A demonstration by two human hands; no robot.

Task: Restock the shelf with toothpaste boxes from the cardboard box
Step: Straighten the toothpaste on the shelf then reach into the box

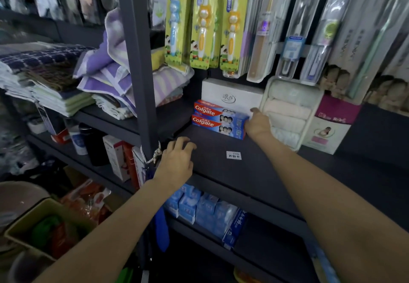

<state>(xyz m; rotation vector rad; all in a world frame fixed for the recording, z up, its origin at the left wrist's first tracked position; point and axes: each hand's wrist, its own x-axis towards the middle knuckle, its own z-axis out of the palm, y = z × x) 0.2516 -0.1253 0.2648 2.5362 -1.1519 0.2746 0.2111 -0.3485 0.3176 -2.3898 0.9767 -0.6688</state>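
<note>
right hand (257,124): fingers hidden, grip untellable, touching right end of toothpaste boxes (219,119), long axis running left
left hand (177,163): fingers loosely curling, empty, resting on shelf (276,172)

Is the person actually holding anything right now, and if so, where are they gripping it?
The right hand grips the right end of the two stacked Colgate toothpaste boxes. The left hand holds nothing.

shelf (276,172): dark, matt, smooth board
post (138,61): grey painted metal, smooth
toothpaste boxes (219,120): shiny printed card
white box (230,94): smooth matt card
toothbrush packs (205,17): glossy clear plastic over card
towels (104,77): soft cloth, a bit fuzzy
tag (233,155): white paper
string (155,155): rough white cord
</note>
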